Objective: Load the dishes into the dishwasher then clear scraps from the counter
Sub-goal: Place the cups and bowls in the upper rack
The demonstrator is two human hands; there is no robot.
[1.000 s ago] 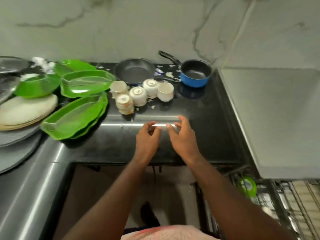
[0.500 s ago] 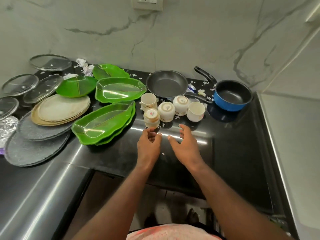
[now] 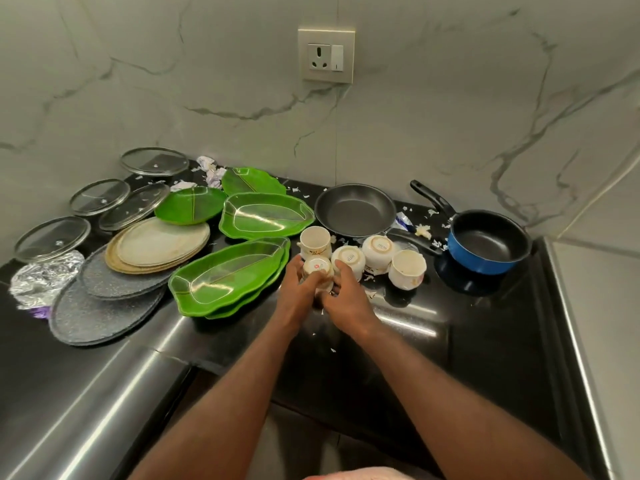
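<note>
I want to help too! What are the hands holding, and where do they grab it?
The left hand and right hand grip the small upside-down cream ceramic cup by its sides, one each side.

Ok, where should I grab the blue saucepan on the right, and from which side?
Take the saucepan by its black handle, which juts up and back from the left rim. Come from the left with the palm over the handle; the round, wide body offers no other easy grip.
</note>
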